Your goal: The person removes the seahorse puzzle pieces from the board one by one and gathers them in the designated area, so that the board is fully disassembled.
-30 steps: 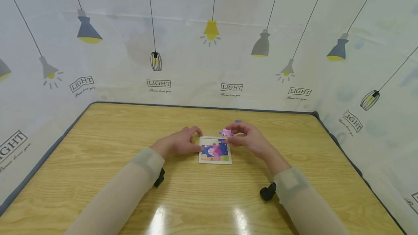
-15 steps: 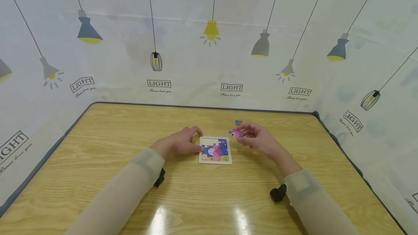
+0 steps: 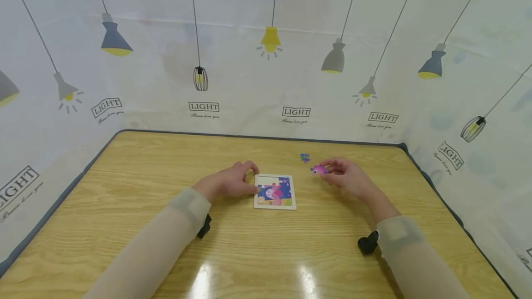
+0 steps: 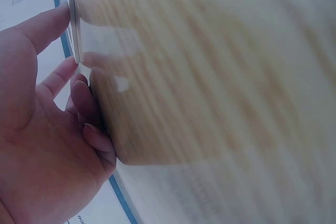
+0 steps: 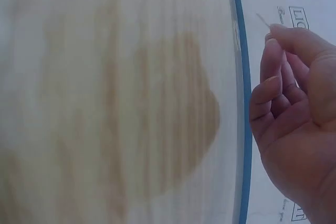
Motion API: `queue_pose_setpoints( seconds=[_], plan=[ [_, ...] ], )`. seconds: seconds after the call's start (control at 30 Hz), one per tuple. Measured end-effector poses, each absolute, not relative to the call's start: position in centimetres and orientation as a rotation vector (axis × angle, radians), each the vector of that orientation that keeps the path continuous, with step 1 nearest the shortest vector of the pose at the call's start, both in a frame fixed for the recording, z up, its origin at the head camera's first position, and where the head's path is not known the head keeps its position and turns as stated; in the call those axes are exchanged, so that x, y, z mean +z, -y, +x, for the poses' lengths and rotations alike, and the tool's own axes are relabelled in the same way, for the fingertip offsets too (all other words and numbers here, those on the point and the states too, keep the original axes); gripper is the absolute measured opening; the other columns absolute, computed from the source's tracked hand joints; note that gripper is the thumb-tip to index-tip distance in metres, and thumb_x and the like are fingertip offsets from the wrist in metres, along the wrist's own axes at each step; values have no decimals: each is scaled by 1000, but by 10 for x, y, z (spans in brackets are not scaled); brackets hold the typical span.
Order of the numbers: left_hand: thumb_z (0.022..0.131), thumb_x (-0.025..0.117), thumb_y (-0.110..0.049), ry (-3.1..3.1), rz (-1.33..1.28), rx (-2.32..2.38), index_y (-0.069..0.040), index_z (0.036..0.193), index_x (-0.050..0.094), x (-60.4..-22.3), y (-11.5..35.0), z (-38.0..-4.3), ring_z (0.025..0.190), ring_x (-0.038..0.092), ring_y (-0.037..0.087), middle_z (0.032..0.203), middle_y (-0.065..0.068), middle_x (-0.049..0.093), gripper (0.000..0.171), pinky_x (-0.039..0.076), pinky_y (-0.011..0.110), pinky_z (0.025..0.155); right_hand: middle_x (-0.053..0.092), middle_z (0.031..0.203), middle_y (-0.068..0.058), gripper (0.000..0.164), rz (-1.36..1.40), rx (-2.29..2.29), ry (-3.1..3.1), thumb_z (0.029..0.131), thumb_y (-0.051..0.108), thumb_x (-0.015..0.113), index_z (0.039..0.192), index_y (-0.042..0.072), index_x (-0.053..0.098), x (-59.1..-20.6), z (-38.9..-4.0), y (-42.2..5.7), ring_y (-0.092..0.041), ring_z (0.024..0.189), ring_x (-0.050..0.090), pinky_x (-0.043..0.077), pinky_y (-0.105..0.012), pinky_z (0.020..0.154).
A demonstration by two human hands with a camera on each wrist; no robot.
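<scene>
A square jigsaw puzzle in a pale tray (image 3: 274, 207) lies on the table, partly filled with blue, pink and yellow pieces. Its bare patch is at the upper left. My left hand (image 3: 232, 180) holds the tray at its left side, thumb on the left edge and index finger at the far corner. To the right of the tray, my right hand (image 3: 348, 178) pinches a pink jigsaw piece (image 3: 319, 170) with a printed eye between thumb and fingertips. That piece shows as a thin edge in the right wrist view. A blue-green jigsaw piece (image 3: 305, 157) lies loose beyond it.
The wooden table (image 3: 166, 160) has a dark raised edge (image 3: 232, 136) along its back and sides. A white wall covering (image 3: 241, 73) printed with lamps stands close behind it. Wrist cameras (image 3: 368, 243) are strapped below both sleeves.
My right hand has moved right, away from the tray, carrying the pink jigsaw piece. The loose blue-green piece now shows fully. My left hand has stayed at the tray.
</scene>
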State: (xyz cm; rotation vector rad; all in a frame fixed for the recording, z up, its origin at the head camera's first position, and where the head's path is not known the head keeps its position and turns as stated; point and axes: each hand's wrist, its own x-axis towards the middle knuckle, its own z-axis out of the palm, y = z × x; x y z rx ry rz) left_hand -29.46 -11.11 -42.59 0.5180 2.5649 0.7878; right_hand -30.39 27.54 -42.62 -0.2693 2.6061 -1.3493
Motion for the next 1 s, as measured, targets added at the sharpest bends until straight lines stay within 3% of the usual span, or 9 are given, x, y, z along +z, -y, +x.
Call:
queue_pose_setpoints(
  seconds=[0.3,0.57,0.77,1.0],
  plan=[
    [104,71,-48,-2563,516,800,-28,148,50,-426,112,-294,113,54,28,124,10,52,52,46,50,104,70,130,-17,42,-222,-1161,-2711,106,28,75,142,9,68,-434,-320,-296,-23,103,61,55,-30,80],
    [104,70,-49,-2566,528,790,-27,149,50,-425,112,-294,114,55,28,124,10,53,53,47,50,106,69,137,-21,42,-229,-992,-2839,110,27,68,147,7,66,-435,-334,-297,-35,120,63,49,-45,98],
    [105,70,-48,-2560,522,805,-27,149,50,-423,112,-293,115,54,29,125,11,53,53,47,51,107,67,132,-22,42,-288,-933,-2902,111,26,66,148,5,65,-436,-346,-293,-39,119,62,48,-56,104],
    [105,68,-48,-2568,521,766,-27,150,48,-425,113,-293,116,55,29,126,10,53,54,46,51,108,65,135,-25,43,-280,-890,-2902,113,25,62,150,3,62,-441,-357,-283,-40,123,60,46,-60,111]
  ],
)
